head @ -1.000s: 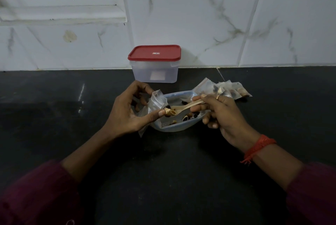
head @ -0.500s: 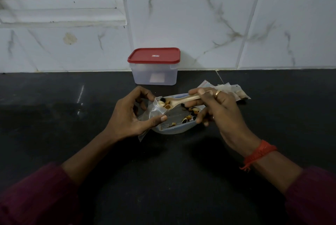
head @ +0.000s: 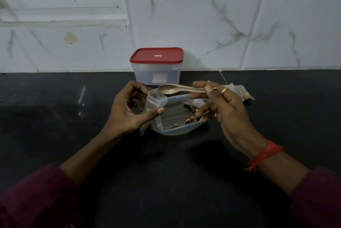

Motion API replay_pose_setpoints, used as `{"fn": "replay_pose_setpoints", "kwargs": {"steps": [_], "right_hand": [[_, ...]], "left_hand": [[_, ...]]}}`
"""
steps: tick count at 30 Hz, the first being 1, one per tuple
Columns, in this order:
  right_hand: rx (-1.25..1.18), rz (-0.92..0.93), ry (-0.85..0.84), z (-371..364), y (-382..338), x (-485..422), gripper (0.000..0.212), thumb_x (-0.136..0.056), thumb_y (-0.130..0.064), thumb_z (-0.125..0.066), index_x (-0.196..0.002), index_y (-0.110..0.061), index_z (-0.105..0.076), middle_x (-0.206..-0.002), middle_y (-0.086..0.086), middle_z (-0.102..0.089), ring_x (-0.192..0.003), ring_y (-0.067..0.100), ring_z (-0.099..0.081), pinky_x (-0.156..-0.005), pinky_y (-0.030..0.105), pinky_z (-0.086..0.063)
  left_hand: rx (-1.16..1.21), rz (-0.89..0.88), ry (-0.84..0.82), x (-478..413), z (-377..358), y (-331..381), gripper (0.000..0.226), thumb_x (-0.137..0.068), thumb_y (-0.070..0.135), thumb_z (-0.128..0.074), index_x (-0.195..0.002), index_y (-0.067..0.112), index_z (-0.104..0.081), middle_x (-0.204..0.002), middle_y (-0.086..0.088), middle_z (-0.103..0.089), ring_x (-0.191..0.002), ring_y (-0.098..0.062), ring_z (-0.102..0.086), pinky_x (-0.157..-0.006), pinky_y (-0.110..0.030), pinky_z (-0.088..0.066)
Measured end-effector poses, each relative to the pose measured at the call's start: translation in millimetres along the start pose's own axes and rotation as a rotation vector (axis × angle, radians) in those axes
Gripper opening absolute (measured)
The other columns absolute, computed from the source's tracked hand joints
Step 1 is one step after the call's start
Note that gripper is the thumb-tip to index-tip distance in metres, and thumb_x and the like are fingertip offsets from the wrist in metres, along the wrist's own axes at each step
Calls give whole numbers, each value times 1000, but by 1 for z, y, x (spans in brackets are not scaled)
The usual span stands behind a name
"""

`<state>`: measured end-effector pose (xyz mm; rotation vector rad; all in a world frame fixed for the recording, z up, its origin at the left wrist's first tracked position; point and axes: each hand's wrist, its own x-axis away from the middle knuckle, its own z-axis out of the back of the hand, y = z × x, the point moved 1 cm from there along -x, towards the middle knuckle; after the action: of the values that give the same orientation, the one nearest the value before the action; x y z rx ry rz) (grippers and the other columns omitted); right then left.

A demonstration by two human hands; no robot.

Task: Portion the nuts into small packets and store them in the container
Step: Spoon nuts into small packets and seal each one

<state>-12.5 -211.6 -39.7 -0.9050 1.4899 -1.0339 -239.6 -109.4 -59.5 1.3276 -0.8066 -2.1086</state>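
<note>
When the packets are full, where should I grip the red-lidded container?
Take the container by its left and right walls, just under the red lid, coming from the front: it stands upright close to the tiled wall, and the lid rim overhangs.

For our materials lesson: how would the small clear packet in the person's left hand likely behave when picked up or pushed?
Probably floppy: the packet creases and sags where the left hand pinches it. Likely very light, since a thumb-and-finger pinch holds it up. Its glossy film may be slippery.
</note>
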Motion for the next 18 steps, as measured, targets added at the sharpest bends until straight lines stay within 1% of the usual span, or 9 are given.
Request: {"fn": "replay_pose_setpoints", "kwargs": {"steps": [2, 4, 7, 8, 9, 12, 14, 16, 18], "right_hand": [[120, 65, 91, 7, 0, -2, 26, -103, -28, -44, -112, -20, -67, -96, 3, -76, -59, 14, -65, -52, 23, -52], [404, 202, 154, 16, 1, -4, 26, -104, -31, -45, -109, -19, -67, -85, -2, -73, -56, 10, -64, -53, 25, -51], [940, 442, 111, 28, 4, -6, 32, -106, -38, -41, -106, -20, -68, -76, -12, -68, -58, 5, -62, -55, 31, -53], [1050, 490, 91, 29, 6, -7, 33, -105, -40, -40, -103, -22, -67, -73, -12, -66, -58, 4, -59, -56, 34, -52], [1099, 510, 75, 29, 7, -7, 34, -105, -41, -38, -101, -23, -67, -71, -10, -65, -59, 4, -57, -57, 37, -52], [1056, 471, 47, 26, 9, -7, 39, -104, -43, -35, -99, -21, -67, -70, -7, -65, -60, 6, -58, -58, 41, -52], [968, 429, 50, 25, 8, -6, 40, -104, -43, -35, -97, -21, -68, -68, -5, -65, -58, 9, -61, -56, 41, -53], [848, 358, 59, 23, 6, -5, 37, -105, -42, -38, -94, -22, -68, -66, -5, -65, -56, 9, -63, -54, 36, -54], [728, 265, 76, 21, 7, -5, 33, -104, -36, -42, -93, -19, -69, -66, -4, -66, -54, 8, -63, -54, 26, -53]], "left_hand": [[14, 9, 5, -1, 1, -1, 55, -70, 38, -85, -108, 12, -54, -107, -6, -67, -96, -27, -68, -76, -49, -60], [18, 18, 4, -1, 2, -2, 57, -70, 38, -84, -109, 11, -53, -111, -7, -67, -99, -28, -68, -79, -51, -59], [29, 44, -13, -1, 2, -1, 57, -71, 40, -82, -110, 10, -53, -112, -4, -67, -101, -26, -68, -81, -51, -59], [32, 52, -20, -1, 2, 0, 56, -71, 40, -82, -110, 11, -53, -111, -2, -67, -101, -26, -67, -81, -51, -59], [32, 57, -27, 0, 1, 0, 56, -70, 40, -82, -109, 12, -54, -109, 1, -67, -100, -25, -67, -81, -50, -59], [10, 49, -43, 1, 0, 3, 55, -69, 43, -83, -107, 14, -55, -105, 3, -67, -96, -22, -67, -78, -46, -59], [-8, 42, -42, 1, 0, 4, 54, -69, 44, -83, -106, 16, -55, -103, 6, -67, -92, -19, -66, -74, -39, -60], [3, 38, -44, 0, -1, 6, 53, -69, 44, -83, -105, 17, -55, -101, 8, -67, -88, -17, -67, -70, -30, -59], [29, 44, -56, 0, -1, 7, 53, -68, 42, -84, -104, 17, -55, -100, 9, -68, -86, -15, -67, -68, -23, -57]]}}
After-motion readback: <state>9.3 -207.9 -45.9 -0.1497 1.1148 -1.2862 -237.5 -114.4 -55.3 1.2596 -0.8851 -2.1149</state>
